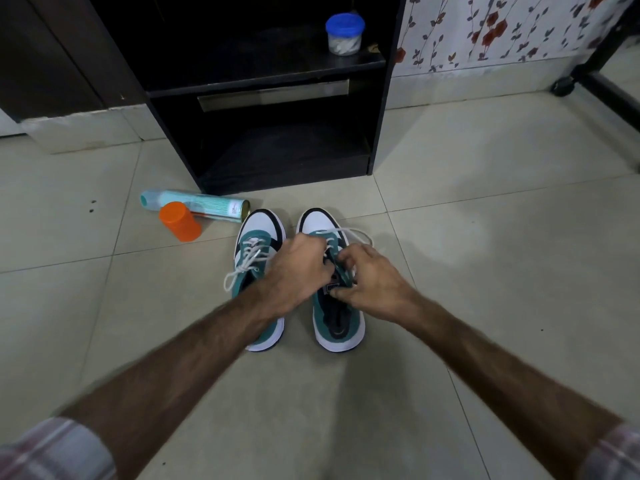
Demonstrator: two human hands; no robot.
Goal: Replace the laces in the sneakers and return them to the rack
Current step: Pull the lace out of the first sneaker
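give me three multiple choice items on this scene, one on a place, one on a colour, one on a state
1. Where is the blue-lidded jar?
A. on the rack shelf
B. on the floor
C. inside a sneaker

2. What colour is the cap by the spray can?
A. green
B. orange
C. black

3. What are both hands doing?
A. resting on the floor
B. lifting the can
C. working at the right sneaker

Answers: 1 A, it stands on the upper shelf. 2 B, it is plainly orange. 3 C, left hand and right hand meet over its laces.

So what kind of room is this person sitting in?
Most likely a room in a home: a tiled floor, floral wallpaper, and a dark shelf unit by which a pair of sneakers stands while both hands work the laces.
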